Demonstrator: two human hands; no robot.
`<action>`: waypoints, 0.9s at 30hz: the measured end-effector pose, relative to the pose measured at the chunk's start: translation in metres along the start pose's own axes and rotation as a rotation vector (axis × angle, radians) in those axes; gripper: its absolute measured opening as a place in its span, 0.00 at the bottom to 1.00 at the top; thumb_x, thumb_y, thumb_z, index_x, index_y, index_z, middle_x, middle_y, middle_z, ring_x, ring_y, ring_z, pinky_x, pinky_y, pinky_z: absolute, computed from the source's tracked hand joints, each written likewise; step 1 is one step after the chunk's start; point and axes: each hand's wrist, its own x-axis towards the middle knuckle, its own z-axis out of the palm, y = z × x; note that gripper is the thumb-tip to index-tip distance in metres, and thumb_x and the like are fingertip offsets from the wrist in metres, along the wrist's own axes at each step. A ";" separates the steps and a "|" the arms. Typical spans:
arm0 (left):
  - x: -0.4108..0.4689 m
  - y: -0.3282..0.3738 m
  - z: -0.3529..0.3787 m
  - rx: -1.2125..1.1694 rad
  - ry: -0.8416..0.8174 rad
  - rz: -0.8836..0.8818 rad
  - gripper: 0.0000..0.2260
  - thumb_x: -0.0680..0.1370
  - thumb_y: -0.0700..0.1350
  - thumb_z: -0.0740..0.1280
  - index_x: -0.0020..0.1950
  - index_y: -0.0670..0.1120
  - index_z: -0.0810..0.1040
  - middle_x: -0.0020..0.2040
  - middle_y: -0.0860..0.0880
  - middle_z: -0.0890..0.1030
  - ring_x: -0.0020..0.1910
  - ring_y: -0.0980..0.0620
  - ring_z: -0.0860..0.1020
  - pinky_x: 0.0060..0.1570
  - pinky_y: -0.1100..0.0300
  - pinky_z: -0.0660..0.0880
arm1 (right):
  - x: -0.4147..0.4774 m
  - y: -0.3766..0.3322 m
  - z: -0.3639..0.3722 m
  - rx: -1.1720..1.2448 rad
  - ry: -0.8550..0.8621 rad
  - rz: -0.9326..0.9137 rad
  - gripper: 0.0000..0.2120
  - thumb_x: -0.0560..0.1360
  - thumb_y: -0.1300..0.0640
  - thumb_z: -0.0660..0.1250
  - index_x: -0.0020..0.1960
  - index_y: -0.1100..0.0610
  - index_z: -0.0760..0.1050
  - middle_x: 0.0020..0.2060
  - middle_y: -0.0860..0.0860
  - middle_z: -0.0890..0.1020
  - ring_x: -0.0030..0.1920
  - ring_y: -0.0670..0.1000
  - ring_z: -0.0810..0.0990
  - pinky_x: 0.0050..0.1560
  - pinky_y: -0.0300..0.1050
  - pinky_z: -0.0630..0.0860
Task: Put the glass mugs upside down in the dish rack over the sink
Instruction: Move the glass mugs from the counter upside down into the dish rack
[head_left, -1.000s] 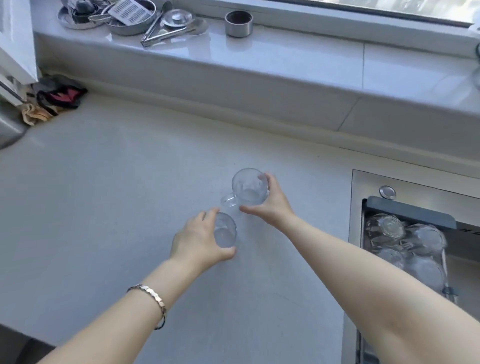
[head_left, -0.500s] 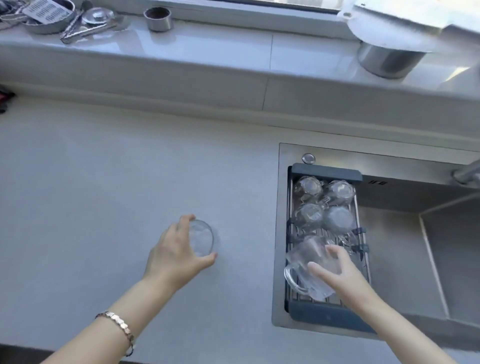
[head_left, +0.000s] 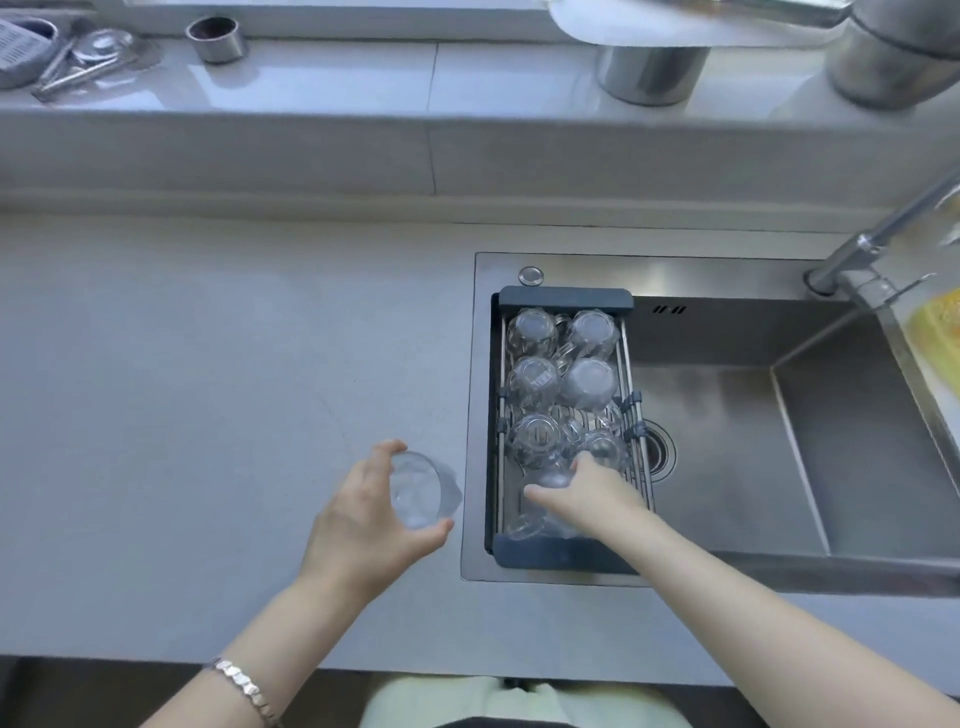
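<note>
A dark-framed wire dish rack (head_left: 565, 554) spans the left end of the steel sink (head_left: 727, 415). Several glass mugs (head_left: 535, 382) stand upside down in it, in two columns. My right hand (head_left: 582, 496) is over the rack's near end, fingers closed around a glass mug (head_left: 540, 519) that rests low on the wires; the hand hides most of it. My left hand (head_left: 363, 519) holds another glass mug (head_left: 418, 488) above the grey counter, just left of the sink's edge, its round end facing the camera.
A faucet (head_left: 883, 234) reaches over the sink from the back right. A yellow item (head_left: 935, 332) lies at the right edge. Steel pots (head_left: 649, 73), a small steel cup (head_left: 217, 39) and utensils (head_left: 67, 57) stand on the windowsill ledge.
My right hand has carried its mug from the counter to the rack's near end and lowered it onto the wires. My left hand has brought its mug rightward, close to the sink.
</note>
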 end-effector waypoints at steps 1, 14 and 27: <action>-0.002 0.002 0.000 0.008 0.004 0.001 0.34 0.65 0.54 0.75 0.66 0.53 0.62 0.62 0.52 0.74 0.61 0.51 0.73 0.56 0.54 0.74 | 0.004 -0.002 0.003 -0.031 0.013 0.019 0.38 0.69 0.36 0.62 0.70 0.59 0.58 0.63 0.57 0.75 0.60 0.59 0.76 0.45 0.45 0.70; -0.006 0.029 0.005 -0.162 -0.062 -0.087 0.31 0.64 0.52 0.77 0.62 0.54 0.67 0.53 0.49 0.77 0.53 0.51 0.76 0.50 0.59 0.72 | -0.034 0.040 0.009 0.358 0.012 -0.380 0.38 0.66 0.52 0.74 0.70 0.47 0.59 0.65 0.49 0.69 0.60 0.48 0.73 0.60 0.39 0.70; 0.016 0.082 0.071 -0.327 -0.482 -0.043 0.16 0.77 0.52 0.62 0.63 0.48 0.71 0.61 0.47 0.77 0.54 0.50 0.77 0.58 0.52 0.75 | -0.052 0.093 -0.042 0.202 0.370 -0.528 0.31 0.57 0.51 0.77 0.60 0.48 0.74 0.55 0.45 0.77 0.57 0.45 0.75 0.56 0.35 0.71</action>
